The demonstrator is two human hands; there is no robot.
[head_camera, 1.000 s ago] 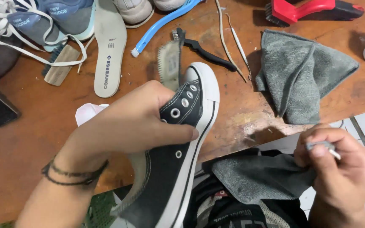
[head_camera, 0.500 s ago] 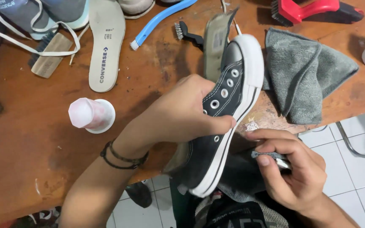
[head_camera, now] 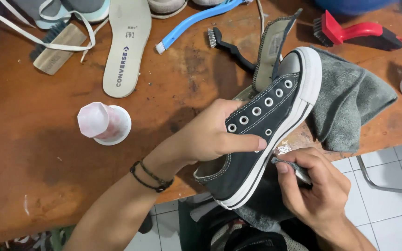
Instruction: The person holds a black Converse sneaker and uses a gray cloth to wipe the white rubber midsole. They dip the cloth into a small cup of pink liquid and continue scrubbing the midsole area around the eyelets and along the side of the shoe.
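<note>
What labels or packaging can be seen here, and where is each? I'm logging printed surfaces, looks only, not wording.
Loose insole: top left of the wooden table, long pale oval, dark lettering and an arrow mark along its length.
Tongue label: inside the raised tongue of the black sneaker gripped by the left hand, small pale rectangle, print too blurred to make out.
Pink and white container: left of centre, no label showing.
No screens or signs.
</note>
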